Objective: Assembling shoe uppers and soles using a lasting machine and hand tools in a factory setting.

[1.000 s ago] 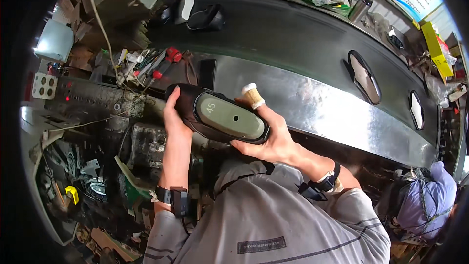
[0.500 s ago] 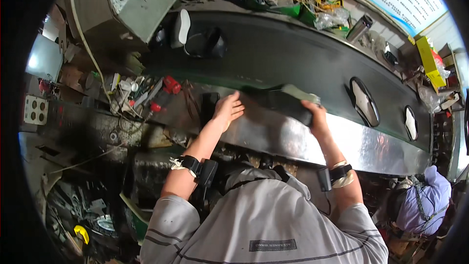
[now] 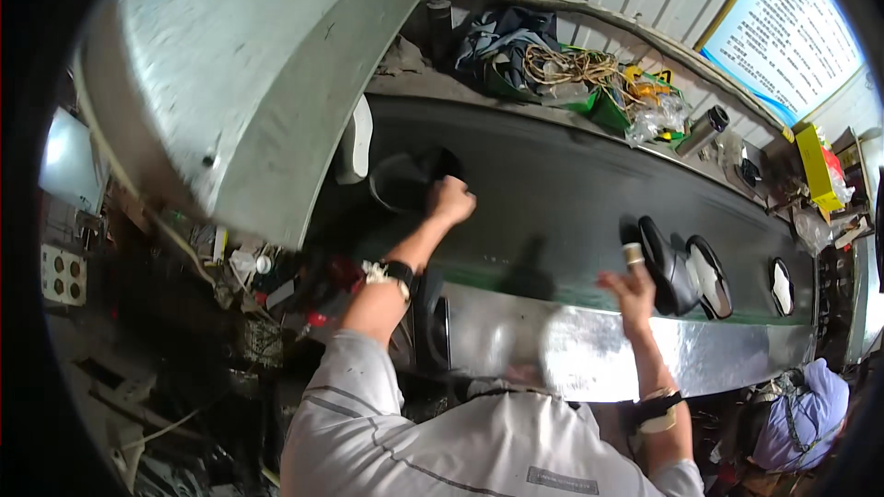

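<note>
The left hand (image 3: 451,201) is reached out over the dark conveyor belt (image 3: 543,212) to its left part, fingers curled shut on the right end of a black shoe (image 3: 398,182), though motion blur hides how firm the hold is. That shoe lies on the belt just to the right of a white sole-shaped piece (image 3: 355,142), which rests beside the lower edge of a large metal housing (image 3: 341,83). The right hand (image 3: 633,293) holds nothing: its fingers are spread apart, one wearing a pale wrap (image 3: 633,253), above the near side of the belt. Just to its right lies a second shoe (image 3: 674,278), dark all over, and whether a fingertip touches it cannot be told. Close against that one is a pale-faced shoe (image 3: 709,274) with a black rim, and farther right, well apart, a narrower pale-faced piece (image 3: 783,287). A shiny metal ledge (image 3: 506,327) runs along the near edge of the belt, and a green tray (image 3: 608,110) with tangled cords sits on the far side. The step in hand looks to be picking up the shoe at the left while the right hand is free; the next move seems to call for a secure pinch and a lift clear of the white piece and the housing
</note>
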`<state>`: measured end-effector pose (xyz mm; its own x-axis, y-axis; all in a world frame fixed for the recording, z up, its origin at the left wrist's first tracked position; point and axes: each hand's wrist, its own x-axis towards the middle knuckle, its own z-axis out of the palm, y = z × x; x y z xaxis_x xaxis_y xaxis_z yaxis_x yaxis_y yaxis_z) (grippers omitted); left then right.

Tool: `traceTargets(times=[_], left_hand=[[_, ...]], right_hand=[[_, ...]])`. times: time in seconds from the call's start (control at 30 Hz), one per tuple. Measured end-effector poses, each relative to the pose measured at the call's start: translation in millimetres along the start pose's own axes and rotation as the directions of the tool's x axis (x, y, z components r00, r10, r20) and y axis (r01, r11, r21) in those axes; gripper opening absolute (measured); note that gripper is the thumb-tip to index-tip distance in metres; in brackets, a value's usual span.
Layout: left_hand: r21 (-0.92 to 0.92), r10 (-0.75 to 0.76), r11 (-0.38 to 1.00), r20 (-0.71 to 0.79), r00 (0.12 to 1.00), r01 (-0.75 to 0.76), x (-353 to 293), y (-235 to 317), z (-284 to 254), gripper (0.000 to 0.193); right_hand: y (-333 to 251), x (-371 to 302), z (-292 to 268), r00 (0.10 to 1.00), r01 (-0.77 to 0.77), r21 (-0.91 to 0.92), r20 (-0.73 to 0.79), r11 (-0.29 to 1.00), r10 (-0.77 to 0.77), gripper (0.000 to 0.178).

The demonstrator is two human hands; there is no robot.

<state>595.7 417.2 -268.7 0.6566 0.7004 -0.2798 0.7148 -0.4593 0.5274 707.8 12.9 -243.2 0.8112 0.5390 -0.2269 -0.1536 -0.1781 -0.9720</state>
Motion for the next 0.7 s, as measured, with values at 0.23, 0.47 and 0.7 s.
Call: traceTargets(times=[0.23, 0.47, 0.7], left_hand=[[-0.184, 0.438, 0.852, -0.262, 0.860, -0.490, 24, -7, -28, 0.050], [-0.132, -0.292, 0.956, -0.478, 0.828, 0.261, 119, -235, -74, 0.107], [0.212, -0.039, 0.965, -0.465, 0.885, 0.154, -6, -107, -51, 0.089]], right_hand=[[-9, -9, 63, 0.826, -0.508, 0.746, 0.280, 0.430, 0.489, 0.067], [-10, -73, 21, 0.814, -0.536, 0.774, 0.368, 0.337, 0.449, 0.062], [22, -137, -11, 0.845, -0.344, 0.917, 0.208, 0.202, 0.493, 0.052]])
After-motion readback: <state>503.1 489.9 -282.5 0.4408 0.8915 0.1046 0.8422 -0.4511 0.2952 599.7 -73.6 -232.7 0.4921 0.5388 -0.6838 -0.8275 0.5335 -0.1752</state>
